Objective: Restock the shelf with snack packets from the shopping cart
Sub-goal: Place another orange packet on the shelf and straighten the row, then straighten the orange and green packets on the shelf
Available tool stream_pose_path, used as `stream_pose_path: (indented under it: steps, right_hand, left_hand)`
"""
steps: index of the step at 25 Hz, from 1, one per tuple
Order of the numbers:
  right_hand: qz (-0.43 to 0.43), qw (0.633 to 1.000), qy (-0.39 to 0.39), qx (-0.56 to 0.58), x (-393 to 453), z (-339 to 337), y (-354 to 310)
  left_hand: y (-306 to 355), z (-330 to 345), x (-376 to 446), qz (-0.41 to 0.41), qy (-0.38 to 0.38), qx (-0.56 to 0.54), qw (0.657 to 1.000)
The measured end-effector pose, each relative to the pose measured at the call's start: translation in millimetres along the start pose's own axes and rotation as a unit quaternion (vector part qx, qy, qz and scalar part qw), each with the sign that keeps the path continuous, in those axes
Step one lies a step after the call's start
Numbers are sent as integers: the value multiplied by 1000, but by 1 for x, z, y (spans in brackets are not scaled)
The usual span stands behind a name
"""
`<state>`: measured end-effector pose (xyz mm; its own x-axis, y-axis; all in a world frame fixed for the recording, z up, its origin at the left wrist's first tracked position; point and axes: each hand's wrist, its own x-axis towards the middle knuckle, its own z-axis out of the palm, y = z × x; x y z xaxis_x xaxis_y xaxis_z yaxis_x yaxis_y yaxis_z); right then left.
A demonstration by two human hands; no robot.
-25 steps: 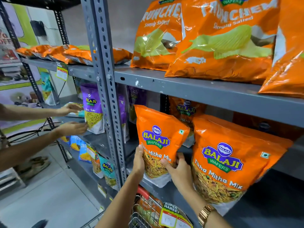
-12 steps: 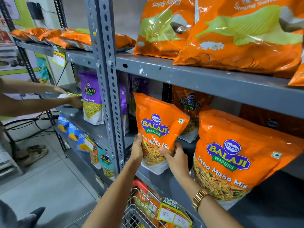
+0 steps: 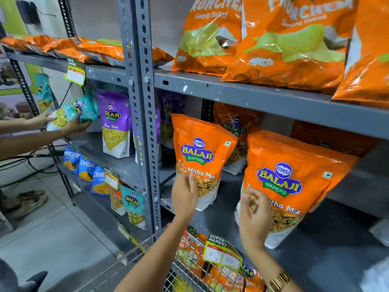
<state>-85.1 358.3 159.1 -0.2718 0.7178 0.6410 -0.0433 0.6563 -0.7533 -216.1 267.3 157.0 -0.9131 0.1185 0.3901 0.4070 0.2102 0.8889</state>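
An orange Tikha Mitha Mix packet [image 3: 200, 150] stands upright on the grey middle shelf [image 3: 328, 245], just right of the steel post. My left hand [image 3: 184, 193] hovers at its lower left corner, fingers apart, holding nothing. My right hand [image 3: 254, 213] is blurred and loosely open in front of the lower left of a second, nearer orange packet [image 3: 294, 165]. Below my arms is the wire shopping cart [image 3: 134, 255] with more orange packets [image 3: 189, 249] inside.
Another person's hands [image 3: 71, 125] hold a teal packet [image 3: 84, 108] at the left bay, beside a purple packet [image 3: 114, 123]. A perforated steel post [image 3: 141, 102] divides the bays. Big orange chip bags [image 3: 284, 49] fill the upper shelf. A price tag [image 3: 223, 252] hangs at the shelf edge.
Both my hands have let go of the orange packet, which now stands on its own. My right hand has moved right, in front of the second packet. The other person has lifted a teal packet.
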Motion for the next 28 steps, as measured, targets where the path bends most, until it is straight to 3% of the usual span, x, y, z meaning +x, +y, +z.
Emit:
stream_pose_path:
  steps: [5,9,12,14,18,28]
  right_hand:
    - [-20,994,23,-105,-1,-39,19]
    - [52,987,77,-133,5,-63,36]
    - [124,986,84,-79,7,-70,44]
    - [166,984,57,-35,5,-73,49]
    - [218,975,5,-53,4,-90,61]
    - [208,971,-31,-118,8,-149,73]
  left_hand:
    - [16,28,-23,41,-91,-56,993]
    - [29,56,-47,6,-214,-100,972]
    - [40,75,-50,-113,-368,-142,912]
    - [43,82,-52,-156,-424,-171,876]
    - [49,86,-64,-153,-430,-124,881]
    - [70,104,-115,-108,-426,-192,878]
